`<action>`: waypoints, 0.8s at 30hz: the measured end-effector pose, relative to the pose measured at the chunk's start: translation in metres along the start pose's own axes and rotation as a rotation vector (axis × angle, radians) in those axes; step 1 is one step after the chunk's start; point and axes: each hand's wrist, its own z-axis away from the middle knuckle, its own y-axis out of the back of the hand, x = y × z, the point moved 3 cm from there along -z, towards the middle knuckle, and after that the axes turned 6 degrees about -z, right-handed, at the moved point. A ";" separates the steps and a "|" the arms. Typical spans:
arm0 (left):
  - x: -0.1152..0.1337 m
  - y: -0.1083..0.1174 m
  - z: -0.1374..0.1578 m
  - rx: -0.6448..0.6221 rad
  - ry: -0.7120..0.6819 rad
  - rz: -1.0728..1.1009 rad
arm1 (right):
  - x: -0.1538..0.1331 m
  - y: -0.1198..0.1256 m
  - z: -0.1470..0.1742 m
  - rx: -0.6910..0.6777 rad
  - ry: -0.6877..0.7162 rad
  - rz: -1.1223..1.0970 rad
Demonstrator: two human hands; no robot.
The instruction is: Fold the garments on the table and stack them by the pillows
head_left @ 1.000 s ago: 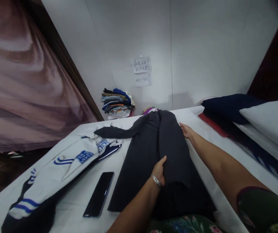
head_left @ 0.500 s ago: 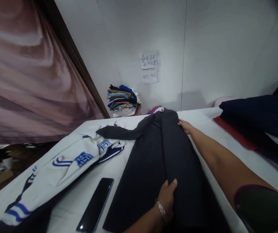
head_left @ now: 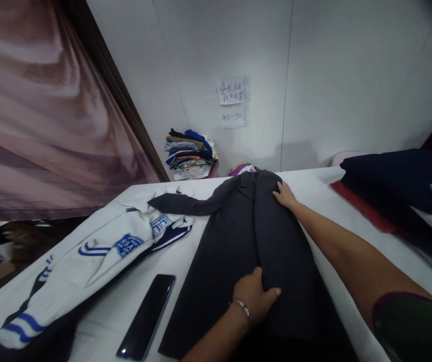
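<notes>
A long dark grey coat point(head_left: 223, 256) lies on the white-covered table, its collar at the far end and one sleeve stretched out to the left. Low on the coat front rests my left hand point(head_left: 254, 295), a bracelet on its wrist, thumb and index finger apart and pressing on the cloth. My right hand point(head_left: 285, 195) lies at the coat's far right shoulder, fingers spread over the fabric. The coat's right sleeve is hard to make out along that side.
Left of the coat are a black phone point(head_left: 148, 314) and a white jacket point(head_left: 98, 259) with blue stripes. Folded clothes point(head_left: 189, 153) are stacked against the wall. Dark and red garments point(head_left: 393, 176) lie at the right. Handwritten papers point(head_left: 234, 90) hang on the wall.
My left hand has loosened from a pinch at the coat front and spread its thumb and finger. My right hand has moved from the shoulder's edge onto the cloth.
</notes>
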 end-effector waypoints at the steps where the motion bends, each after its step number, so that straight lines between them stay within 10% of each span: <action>1: 0.010 0.007 -0.002 0.082 -0.104 -0.163 | -0.001 -0.004 -0.001 -0.026 0.018 0.041; 3: 0.029 0.004 -0.003 0.125 -0.393 -0.427 | -0.001 -0.014 -0.002 -0.082 0.033 0.112; 7: 0.025 -0.043 0.006 -0.235 -0.735 -0.680 | 0.001 -0.026 -0.005 -0.181 0.044 0.226; 24: -0.003 -0.073 0.007 -0.329 -0.697 -0.856 | 0.000 -0.068 -0.018 -0.327 0.082 0.322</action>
